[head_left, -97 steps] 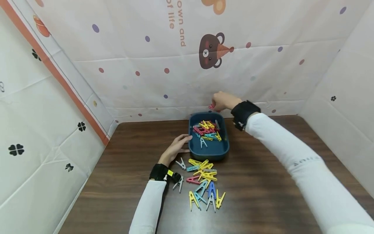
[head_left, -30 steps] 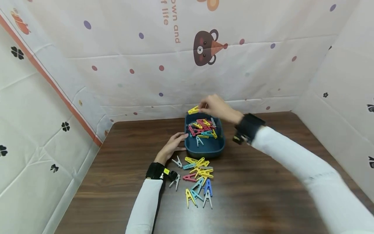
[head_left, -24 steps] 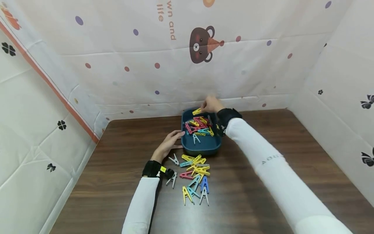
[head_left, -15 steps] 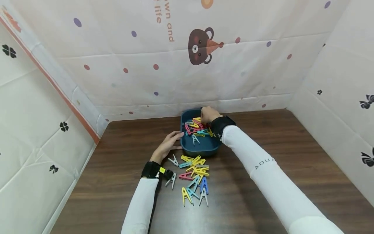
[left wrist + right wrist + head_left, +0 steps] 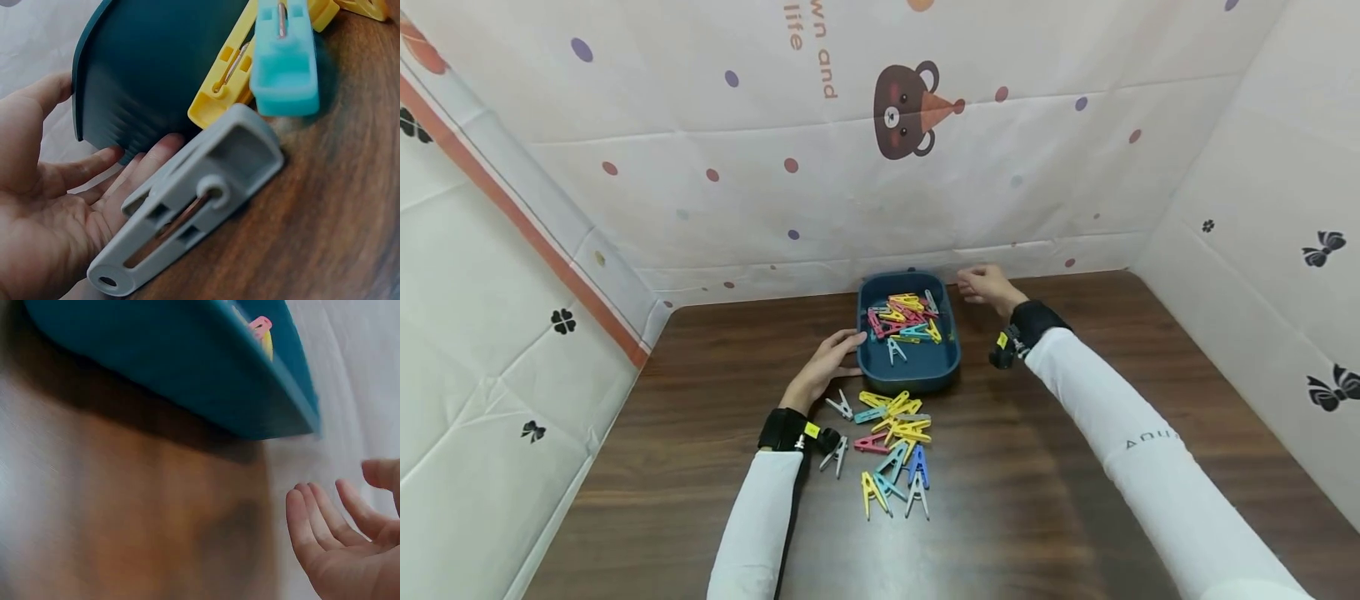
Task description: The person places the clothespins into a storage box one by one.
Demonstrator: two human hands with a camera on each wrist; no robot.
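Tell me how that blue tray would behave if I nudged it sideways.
The blue tray looks like thin plastic holding few pegs, so probably light. On the smooth wooden table it would likely slide rather than tip; the left hand resting against its side steadies it.

both arms extended; left hand (image 5: 822, 367) flat, right hand (image 5: 986, 284) loosely spread.

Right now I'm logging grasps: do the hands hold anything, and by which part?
Nothing is held. The left hand rests open against the tray wall; the right hand is open beside it.

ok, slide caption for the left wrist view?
Left hand rests open against the blue tray, a grey clothespin beside its fingers.
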